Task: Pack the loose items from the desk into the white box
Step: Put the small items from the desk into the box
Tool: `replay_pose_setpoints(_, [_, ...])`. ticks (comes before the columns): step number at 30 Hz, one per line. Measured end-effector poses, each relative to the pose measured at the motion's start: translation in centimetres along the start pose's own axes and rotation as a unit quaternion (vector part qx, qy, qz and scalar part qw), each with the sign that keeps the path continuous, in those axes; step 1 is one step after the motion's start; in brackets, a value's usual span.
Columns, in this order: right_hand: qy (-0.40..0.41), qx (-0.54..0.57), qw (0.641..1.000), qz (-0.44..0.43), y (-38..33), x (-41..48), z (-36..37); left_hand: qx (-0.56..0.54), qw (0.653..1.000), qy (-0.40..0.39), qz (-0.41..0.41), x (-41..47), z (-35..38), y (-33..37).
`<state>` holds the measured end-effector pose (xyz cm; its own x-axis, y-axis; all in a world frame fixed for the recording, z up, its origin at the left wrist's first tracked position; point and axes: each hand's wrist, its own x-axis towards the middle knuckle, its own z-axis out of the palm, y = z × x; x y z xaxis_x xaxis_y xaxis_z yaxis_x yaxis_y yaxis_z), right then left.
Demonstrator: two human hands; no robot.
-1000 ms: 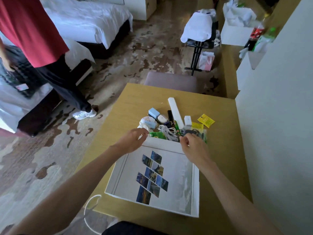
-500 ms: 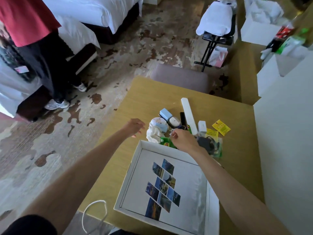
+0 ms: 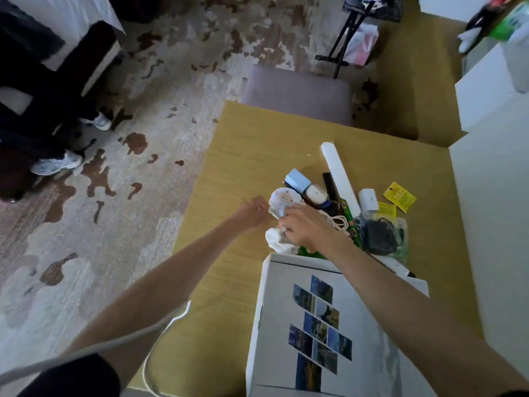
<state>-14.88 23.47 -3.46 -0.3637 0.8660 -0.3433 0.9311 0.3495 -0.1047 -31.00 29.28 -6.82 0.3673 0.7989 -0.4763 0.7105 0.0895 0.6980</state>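
The white box (image 3: 259, 310) lies open on the desk (image 3: 243, 156) near me, with photo prints on its inner face. Just beyond it is a pile of loose items: a long white bar (image 3: 339, 179), a pale blue case (image 3: 297, 180), a white charger cube (image 3: 369, 200), yellow sachets (image 3: 399, 196), a black item in a clear bag (image 3: 380, 239), a white cable (image 3: 340, 222), a round speckled pouch (image 3: 284, 197) and a crumpled white cloth (image 3: 276, 243). My right hand (image 3: 306, 227) reaches over the pile, its fingers curled into the white cloth. My left hand (image 3: 253, 213) is curled beside the pouch's left edge; whether it holds anything is unclear.
A grey chair (image 3: 297, 90) stands at the desk's far edge. A white wall (image 3: 492, 202) runs close along the right side. A person's legs and sneakers (image 3: 57, 163) are on the carpet at the left. A white cord (image 3: 177, 313) hangs at the desk's near left edge.
My right hand has shifted left across the pile onto the white cloth. My left hand has moved right, up to the pouch. The view has tilted downward.
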Motion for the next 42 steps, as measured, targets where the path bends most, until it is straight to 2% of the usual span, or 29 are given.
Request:
replay_pose_setpoints(2, [0.037, 0.071, 0.996, 0.028, 0.3, -1.1, 0.2, 0.061, 0.996, 0.002, 0.057, 1.0, 0.1, -0.1])
replay_pose_setpoints(4, [0.105, 0.182, 0.974, 0.078, 1.0, -2.8, 0.1, 0.153, 0.978, -0.008, 0.143, 1.6, 0.3, -0.1])
replay_pose_setpoints(7, [0.176, 0.358, 0.905, 0.148, 1.6, -5.9, -1.1, 0.316, 0.914, -0.024, 0.252, 2.4, 0.9, -0.1])
replay_pose_setpoints(10, [0.229, 0.522, 0.788, 0.231, 1.4, -8.9, -2.8, 0.406, 0.86, -0.016, 0.31, 3.2, 1.4, 0.0])
replay_pose_setpoints(12, [0.279, 0.598, 0.703, 0.264, 0.9, -10.3, -3.5, 0.406, 0.861, -0.011, 0.306, 3.6, 1.5, 0.5])
replay_pose_setpoints(13, [0.304, 0.648, 0.642, 0.274, 0.7, -10.9, -3.7, 0.402, 0.866, -0.008, 0.298, 3.6, 1.6, 0.7])
replay_pose_setpoints(16, [0.345, 0.787, 0.423, 0.288, 0.1, -12.1, -4.1, 0.405, 0.869, 0.006, 0.284, 3.4, 1.8, 1.2])
replay_pose_setpoints(17, [0.349, 0.815, 0.37, 0.279, -0.1, -12.5, -4.2, 0.402, 0.871, 0.016, 0.281, 3.1, 1.8, 1.2])
replay_pose_setpoints(18, [0.348, 0.834, 0.335, 0.266, -0.2, -12.9, -4.1, 0.391, 0.877, 0.028, 0.278, 2.9, 1.7, 1.1])
replay_pose_setpoints(19, [0.344, 0.848, 0.315, 0.254, -0.4, -13.2, -4.1, 0.376, 0.884, 0.042, 0.276, 2.6, 1.5, 1.1])
replay_pose_setpoints(21, [0.328, 0.857, 0.315, 0.242, -0.5, -13.6, -3.8, 0.355, 0.891, 0.066, 0.276, 1.9, 1.2, 0.8])
replay_pose_setpoints(26, [0.29, 0.854, 0.366, 0.228, -0.7, -13.8, -3.0, 0.286, 0.931, 0.097, 0.204, -1.0, 0.6, -1.0])
replay_pose_setpoints(30, [0.237, 0.873, 0.374, 0.205, -1.0, -14.3, -2.1, 0.259, 0.948, 0.098, 0.156, -2.8, 0.7, -1.9])
replay_pose_setpoints(32, [0.214, 0.869, 0.39, 0.214, -1.3, -14.6, -1.7, 0.237, 0.957, 0.076, 0.153, -3.1, 0.9, -1.9])
replay_pose_setpoints(35, [0.205, 0.835, 0.449, 0.243, -1.5, -14.9, -1.4, 0.173, 0.974, 0.05, 0.137, -3.3, 1.1, -1.3])
replay_pose_setpoints(39, [0.226, 0.753, 0.555, 0.272, -1.4, -15.1, -1.6, 0.095, 0.979, 0.141, 0.11, -2.3, 1.4, -0.5])
replay_pose_setpoints(40, [0.232, 0.738, 0.575, 0.266, -1.4, -15.3, -1.7, 0.102, 0.979, 0.153, 0.083, -1.7, 1.5, -0.4])
replay_pose_setpoints(42, [0.244, 0.721, 0.596, 0.258, -1.5, -15.6, -1.9, 0.155, 0.98, 0.124, -0.012, -0.8, 1.8, -0.1])
